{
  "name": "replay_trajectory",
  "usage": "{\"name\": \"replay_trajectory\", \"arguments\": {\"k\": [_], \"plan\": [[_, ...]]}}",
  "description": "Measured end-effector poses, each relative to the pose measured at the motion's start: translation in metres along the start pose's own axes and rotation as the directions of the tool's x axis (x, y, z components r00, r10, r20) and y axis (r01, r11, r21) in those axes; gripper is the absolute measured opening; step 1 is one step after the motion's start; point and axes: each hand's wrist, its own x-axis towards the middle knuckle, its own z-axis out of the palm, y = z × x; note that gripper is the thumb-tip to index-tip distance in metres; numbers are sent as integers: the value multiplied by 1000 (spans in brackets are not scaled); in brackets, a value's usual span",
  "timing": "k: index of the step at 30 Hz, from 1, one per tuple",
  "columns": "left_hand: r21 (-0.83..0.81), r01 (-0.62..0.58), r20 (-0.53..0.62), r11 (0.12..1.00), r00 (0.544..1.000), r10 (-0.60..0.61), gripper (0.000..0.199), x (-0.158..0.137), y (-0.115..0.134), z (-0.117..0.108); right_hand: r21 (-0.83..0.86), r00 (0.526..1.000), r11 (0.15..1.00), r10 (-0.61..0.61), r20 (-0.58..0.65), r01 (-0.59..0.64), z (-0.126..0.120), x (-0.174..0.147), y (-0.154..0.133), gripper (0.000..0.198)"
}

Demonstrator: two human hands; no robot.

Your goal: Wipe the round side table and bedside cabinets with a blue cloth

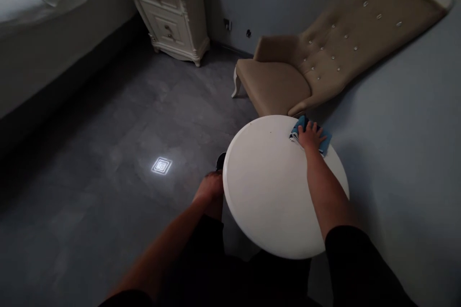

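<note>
Spread fingers of my right hand (310,136) lie flat on a folded blue cloth (325,143), pressing it onto the white round tabletop (270,182) near its far right edge. Dark patches and a white edge show in the cloth's folds. My left hand (212,186) is at the table's left rim, low down beside my leg. Its fingers are hidden, so I cannot tell whether it grips the rim. Just beyond that hand is a small black object (220,160), partly covered by the tabletop.
A tan tufted armchair (275,84) stands just behind the table. Against the back wall is a cream nightstand (173,24), with a bed (54,33) at the left. A bright square floor drain (162,166) sits in the grey floor. The right wall (406,153) runs close by.
</note>
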Motion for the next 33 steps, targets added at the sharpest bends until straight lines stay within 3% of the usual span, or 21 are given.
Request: {"name": "replay_trajectory", "arguments": {"k": [2,5,8,14,16,18,20,22,27,30,33], "plan": [[-5,10,15,1000,1000,-10,34,-1,0,-2,5,1000,1000,0,-3,0,-1,1,-6,83],[5,19,30,1000,999,-20,34,-2,1,-3,-7,999,999,-48,-24,48,2,-40,-16,81],[27,13,30,1000,999,-14,35,-3,2,-2,-22,991,992,-128,-23,128,11,-128,-21,80],[96,30,37,995,999,-34,37,-7,7,0,41,946,950,-313,88,310,52,-363,-13,79],[105,21,39,994,999,-25,37,-9,9,-1,93,915,926,-377,147,366,62,-417,-11,76],[105,18,42,994,999,-22,38,-10,11,-1,122,882,905,-424,205,407,64,-438,-11,76],[98,17,35,995,999,-21,38,-10,11,-2,122,861,892,-452,233,435,60,-426,-14,77],[87,13,19,996,1000,-15,37,-11,9,-3,89,868,893,-450,210,441,51,-384,-19,78],[50,7,-1,999,1000,-7,37,-9,3,-4,-20,947,947,-319,35,320,22,-214,-39,80],[32,3,9,1000,1000,-3,34,-7,2,-6,-6,971,971,-240,-4,240,5,-115,-54,79],[13,6,32,1000,999,-6,32,-6,2,-9,24,992,992,-123,4,123,-7,-49,-68,78]]}}
